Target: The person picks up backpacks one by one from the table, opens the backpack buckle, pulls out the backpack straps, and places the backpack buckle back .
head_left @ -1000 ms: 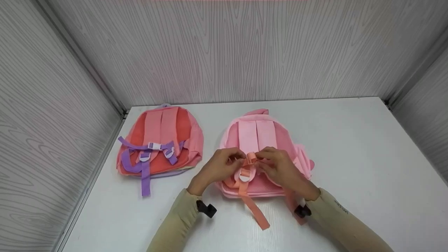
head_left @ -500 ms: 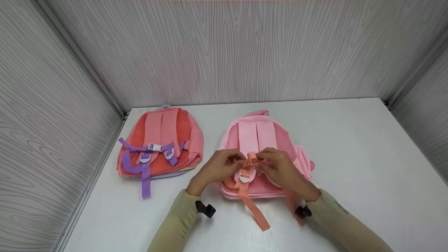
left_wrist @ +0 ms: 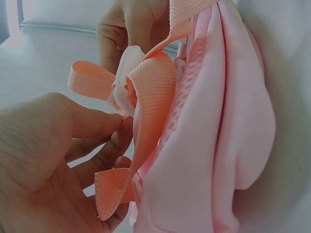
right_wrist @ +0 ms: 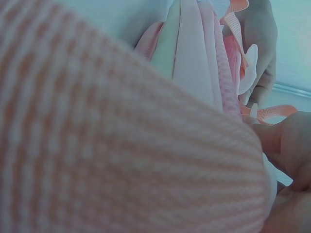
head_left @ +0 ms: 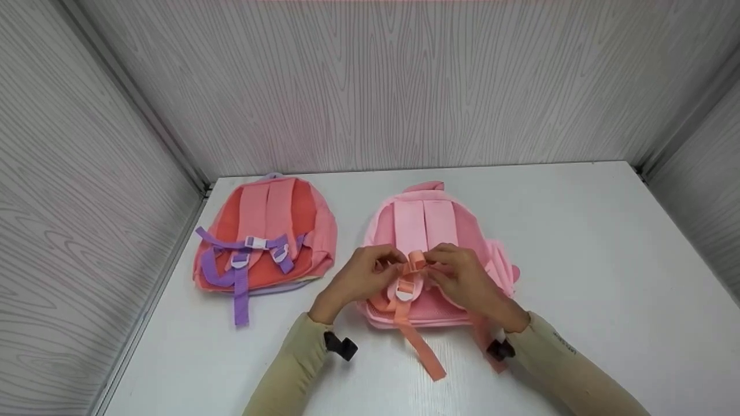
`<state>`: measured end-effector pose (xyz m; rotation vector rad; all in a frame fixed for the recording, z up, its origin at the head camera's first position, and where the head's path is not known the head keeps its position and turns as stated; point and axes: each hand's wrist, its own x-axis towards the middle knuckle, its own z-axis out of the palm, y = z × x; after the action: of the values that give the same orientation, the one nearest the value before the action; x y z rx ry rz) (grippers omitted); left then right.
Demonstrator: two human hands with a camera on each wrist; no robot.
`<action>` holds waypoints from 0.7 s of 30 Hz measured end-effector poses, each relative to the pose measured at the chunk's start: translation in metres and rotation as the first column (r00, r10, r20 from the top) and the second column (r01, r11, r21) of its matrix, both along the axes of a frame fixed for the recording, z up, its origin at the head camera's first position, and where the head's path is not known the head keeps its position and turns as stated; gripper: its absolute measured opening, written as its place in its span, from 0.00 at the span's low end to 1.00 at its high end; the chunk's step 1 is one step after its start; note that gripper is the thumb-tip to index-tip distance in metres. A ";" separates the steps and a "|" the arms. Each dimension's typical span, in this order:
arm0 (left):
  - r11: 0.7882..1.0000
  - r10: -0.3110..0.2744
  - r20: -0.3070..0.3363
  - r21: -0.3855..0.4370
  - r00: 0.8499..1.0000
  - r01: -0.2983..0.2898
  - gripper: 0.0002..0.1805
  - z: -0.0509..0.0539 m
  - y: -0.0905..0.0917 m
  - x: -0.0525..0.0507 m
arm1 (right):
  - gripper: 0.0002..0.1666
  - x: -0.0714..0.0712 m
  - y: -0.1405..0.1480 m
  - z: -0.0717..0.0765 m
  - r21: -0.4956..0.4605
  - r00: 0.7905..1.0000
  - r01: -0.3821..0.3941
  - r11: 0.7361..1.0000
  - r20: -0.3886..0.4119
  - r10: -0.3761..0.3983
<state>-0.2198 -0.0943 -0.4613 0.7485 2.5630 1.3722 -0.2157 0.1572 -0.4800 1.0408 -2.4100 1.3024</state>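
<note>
From where I stand, leftmost on the white table (head_left: 578, 242) is a coral backpack (head_left: 252, 208), lying at about nine o'clock from its pink neighbour. Purple straps (head_left: 241, 300) cross its lower half, joined by a white buckle (head_left: 256, 242), one end trailing towards seven o'clock onto the tabletop. Next comes a beige left sleeve (head_left: 289, 361) with a black wrist camera (head_left: 342, 346), and beyond it the left hand (head_left: 370, 270), at nine o'clock from a small loop in an orange strap (head_left: 416, 257). Its thumb and finger pinch the webbing narrowly; I cannot tell whether any white plastic is caught too. Beneath lies the pink backpack (head_left: 410, 219), its handle (head_left: 425, 186) at twelve o'clock and its two shoulder straps running down its middle. A white adjuster (head_left: 404, 290) sits at seven o'clock from the loop, and orange tails spill over the bag's edge at six and five o'clock. On the far side of the loop, at about three o'clock, the right hand (head_left: 462, 276) pinches the same webbing, its fingertips nearly meeting the left's.
</note>
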 end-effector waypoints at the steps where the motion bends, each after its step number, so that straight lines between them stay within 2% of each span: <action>1: 1.000 0.003 -0.001 0.004 1.000 -0.003 0.08 -0.001 0.001 0.000 | 0.14 0.000 0.000 0.001 0.002 1.000 -0.001 1.000 0.007 0.001; 7: 0.999 0.022 0.014 0.023 1.000 -0.022 0.09 -0.002 0.005 0.002 | 0.16 0.002 0.001 0.003 0.014 0.999 0.002 1.000 0.044 -0.002; 10: 0.999 0.032 0.027 0.023 0.999 -0.033 0.09 -0.001 0.006 0.003 | 0.16 0.002 0.001 0.002 0.002 0.999 -0.004 1.000 0.033 0.003; 16: 1.000 0.023 -0.003 0.020 1.000 -0.023 0.09 -0.003 0.005 0.001 | 0.15 0.000 0.000 0.001 -0.005 1.000 -0.008 1.000 -0.028 0.008; 21: 0.999 0.025 -0.017 0.025 1.000 -0.025 0.08 -0.005 0.005 0.000 | 0.15 0.000 0.000 0.002 0.003 1.000 0.001 1.000 -0.006 -0.001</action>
<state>-0.2201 -0.0889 -0.4663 0.7375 2.5813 1.4139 -0.2155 0.1568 -0.4779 1.0431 -2.4085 1.2942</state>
